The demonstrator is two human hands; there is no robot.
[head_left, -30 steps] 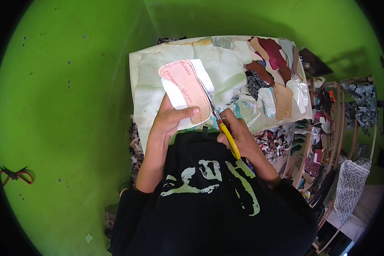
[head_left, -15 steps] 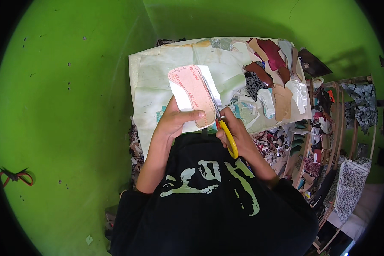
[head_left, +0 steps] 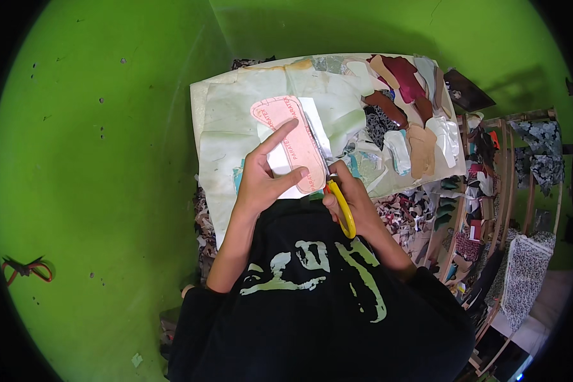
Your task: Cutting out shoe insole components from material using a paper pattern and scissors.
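A pink, curved shoe-insole-shaped template (head_left: 302,148) with red printing lies over a white sheet (head_left: 318,121). My left hand (head_left: 258,181) grips both at the lower left, its thumb pressed on the template's lower end. Its index finger stretches across the template's upper part; the other fingers are hidden beneath. In my right hand (head_left: 355,200) is a pair of scissors (head_left: 342,213) with yellow handles. Their long blades run up along the template's right edge, over the white sheet. Part of the handle is covered by my fingers.
Under my hands stands a table with a pale cover (head_left: 226,134). Cut pieces in brown, maroon, tan (head_left: 420,153) and white lie on its right side. Scraps (head_left: 404,216) are heaped below. A wooden rack (head_left: 506,191) with fabrics is at right; green walls (head_left: 121,159) surround the left and back.
My left index finger has come out from behind the sheet and now lies across the template's front. The scissors stay at the right edge, nearly in the same place.
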